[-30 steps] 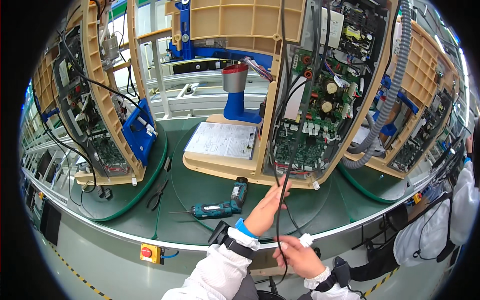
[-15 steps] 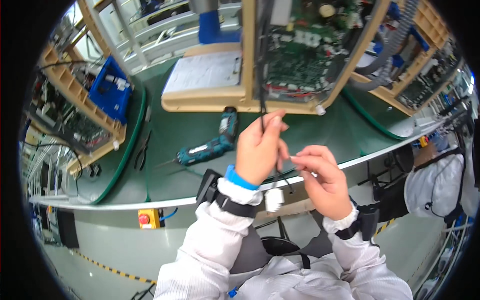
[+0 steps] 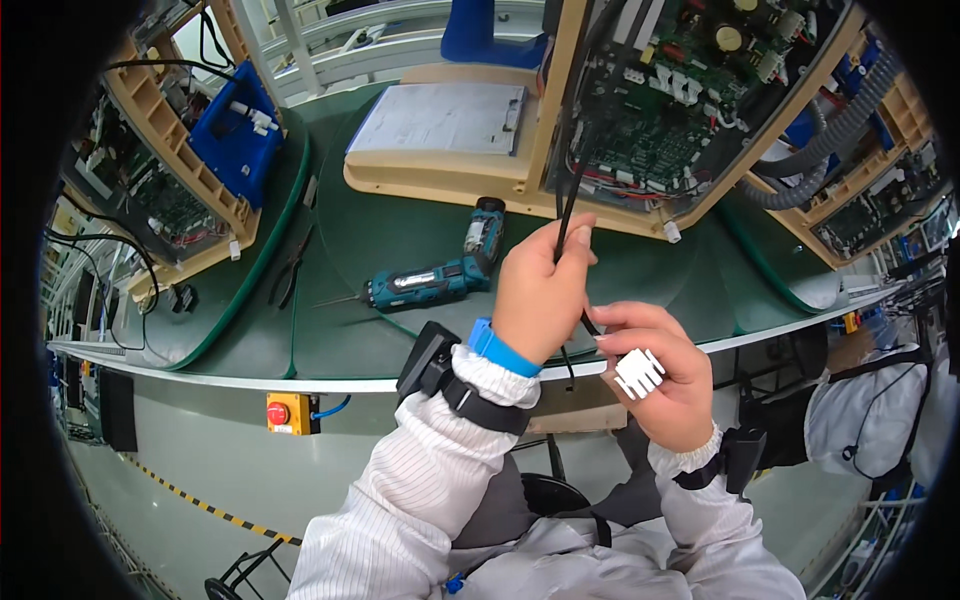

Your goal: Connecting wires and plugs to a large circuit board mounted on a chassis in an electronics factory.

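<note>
My left hand (image 3: 545,292) is closed round black cables (image 3: 566,195) that come down past the wooden frame with the circuit board (image 3: 690,100). Just to its right, my right hand (image 3: 663,375) pinches a cable below the left fingers. A white multi-pin plug (image 3: 639,374) lies against the fingers of my right hand. From under my left hand a thin black cable end (image 3: 569,372) hangs down over the table edge. A teal cordless screwdriver (image 3: 430,283) with a long bit lies on the green table, left of my left hand.
A clipboard with papers (image 3: 440,118) rests on the frame's wooden base. Dark pliers (image 3: 290,268) lie on the green mat to the left. Another wooden frame (image 3: 160,150) with a blue holder stands there. A yellow box with a red button (image 3: 288,413) hangs below the table edge.
The white plug, which hung loose below my hands, is now up at my right hand's fingers. The right hand has taken hold of the cable, and the view has shifted slightly.
</note>
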### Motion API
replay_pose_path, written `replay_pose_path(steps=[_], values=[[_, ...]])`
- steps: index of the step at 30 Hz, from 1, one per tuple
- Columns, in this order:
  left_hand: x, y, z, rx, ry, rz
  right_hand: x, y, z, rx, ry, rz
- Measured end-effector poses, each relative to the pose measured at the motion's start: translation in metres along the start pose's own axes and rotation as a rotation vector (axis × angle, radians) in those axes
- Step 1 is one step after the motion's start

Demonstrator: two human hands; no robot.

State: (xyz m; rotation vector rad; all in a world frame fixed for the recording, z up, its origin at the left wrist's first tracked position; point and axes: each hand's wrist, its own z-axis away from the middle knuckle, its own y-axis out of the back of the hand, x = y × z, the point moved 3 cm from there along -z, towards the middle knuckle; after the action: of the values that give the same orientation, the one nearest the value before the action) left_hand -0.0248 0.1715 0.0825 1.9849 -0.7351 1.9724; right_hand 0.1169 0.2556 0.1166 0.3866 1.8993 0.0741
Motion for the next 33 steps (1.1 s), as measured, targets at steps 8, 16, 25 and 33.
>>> replay_pose_path(steps=[8,16,25,33], values=[[0.009,0.006,0.002,0.05,-0.016,0.13,0.008,0.014,-0.029,0.166,0.027,-0.708],[0.024,0.012,0.003,0.162,-0.228,0.471,0.049,0.042,-0.102,0.468,-0.306,-0.792],[0.018,-0.001,-0.01,-0.089,-0.17,0.515,0.075,0.075,-0.189,0.39,-0.248,-0.501],[0.024,-0.004,-0.009,-0.159,-0.148,0.448,0.073,0.077,-0.203,0.444,-0.247,-0.452]])
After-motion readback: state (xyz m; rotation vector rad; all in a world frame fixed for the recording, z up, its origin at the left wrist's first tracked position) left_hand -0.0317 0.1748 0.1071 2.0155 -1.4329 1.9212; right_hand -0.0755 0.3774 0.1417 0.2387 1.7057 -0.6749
